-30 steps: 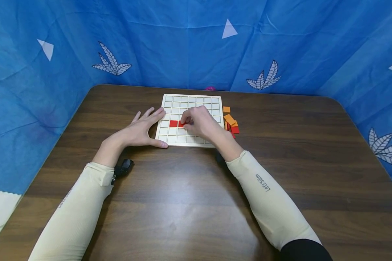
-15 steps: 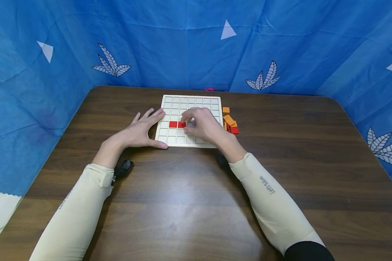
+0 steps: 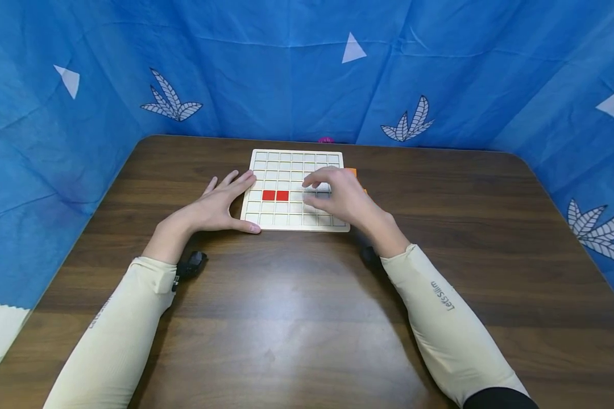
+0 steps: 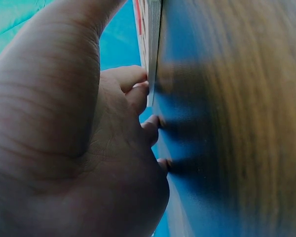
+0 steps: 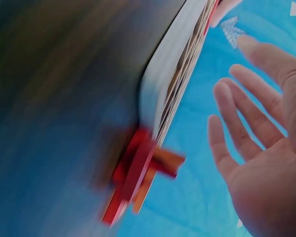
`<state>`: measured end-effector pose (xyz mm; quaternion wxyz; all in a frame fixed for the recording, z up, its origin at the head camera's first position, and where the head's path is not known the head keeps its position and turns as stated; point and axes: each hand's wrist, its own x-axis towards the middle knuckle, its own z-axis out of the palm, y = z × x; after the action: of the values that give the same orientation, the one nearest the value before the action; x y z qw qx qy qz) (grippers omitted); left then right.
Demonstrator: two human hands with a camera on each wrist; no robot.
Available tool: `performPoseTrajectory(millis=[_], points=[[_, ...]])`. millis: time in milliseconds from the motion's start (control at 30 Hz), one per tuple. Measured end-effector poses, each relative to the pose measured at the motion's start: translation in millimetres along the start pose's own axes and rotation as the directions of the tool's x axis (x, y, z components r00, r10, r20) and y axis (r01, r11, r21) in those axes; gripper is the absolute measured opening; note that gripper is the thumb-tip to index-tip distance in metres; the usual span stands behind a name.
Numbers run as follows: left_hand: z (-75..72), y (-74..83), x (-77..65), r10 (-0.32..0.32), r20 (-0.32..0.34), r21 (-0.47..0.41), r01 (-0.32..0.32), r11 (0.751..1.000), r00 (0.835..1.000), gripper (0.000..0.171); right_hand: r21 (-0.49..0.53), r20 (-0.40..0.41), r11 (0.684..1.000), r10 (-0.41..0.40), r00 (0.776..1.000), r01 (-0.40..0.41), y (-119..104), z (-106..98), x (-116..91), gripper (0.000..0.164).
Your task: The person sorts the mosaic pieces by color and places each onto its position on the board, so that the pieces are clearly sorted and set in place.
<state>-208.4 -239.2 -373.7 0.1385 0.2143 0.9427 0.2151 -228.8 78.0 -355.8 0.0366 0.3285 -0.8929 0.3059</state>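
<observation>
A cream grid board [image 3: 298, 226] lies on the table, with two red square tiles [image 3: 268, 195] side by side in one of its rows. My left hand [image 3: 210, 210] is spread at the board's left side, thumb by the near left corner and fingertips at the left edge. In the left wrist view its fingers [image 4: 133, 96] touch the edge of the board. Above the right part of the grid hovers my right hand [image 3: 340, 196], fingers loosely bent and nothing between them. The right wrist view shows that palm [image 5: 271, 173] bare.
Just off the board's right edge is a loose pile of red tiles [image 5: 133, 173] and orange tiles [image 5: 145, 190], mostly hidden by my right hand in the head view. The wooden table [image 3: 266, 318] reaches back to a blue cloth [image 3: 286, 68].
My right hand has let go of the second red tile, which lies beside the first, and has moved right over the board. The left hand stays in place.
</observation>
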Motion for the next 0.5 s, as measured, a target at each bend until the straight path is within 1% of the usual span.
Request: performPoseTrajectory(millis=[100, 167, 333, 500], points=[[0.9, -0.5, -0.3, -0.003, -0.001, 0.001, 0.003, 1.0, 1.0, 0.123, 0.027, -0.018, 1.0, -0.01, 1.0, 0.01, 8, -7, -7, 0.032], [1.4, -0.3, -0.2, -0.004, 0.0, 0.001, 0.004, 1.0, 1.0, 0.122, 0.03, -0.028, 1.0, 0.006, 1.0, -0.005, 14, -12, -13, 0.034], [1.5, 1.4, 0.5, 0.002, 0.001, -0.004, -0.002, 1.0, 1.0, 0.122, 0.019, -0.06, 0.998, 0.069, 0.996, -0.068, 31, -28, -30, 0.029], [0.6, 1.0, 0.3, 0.004, 0.0, 0.003, -0.004, 1.0, 1.0, 0.122, 0.014, -0.08, 0.994, 0.107, 0.991, -0.106, 45, -43, -48, 0.028]])
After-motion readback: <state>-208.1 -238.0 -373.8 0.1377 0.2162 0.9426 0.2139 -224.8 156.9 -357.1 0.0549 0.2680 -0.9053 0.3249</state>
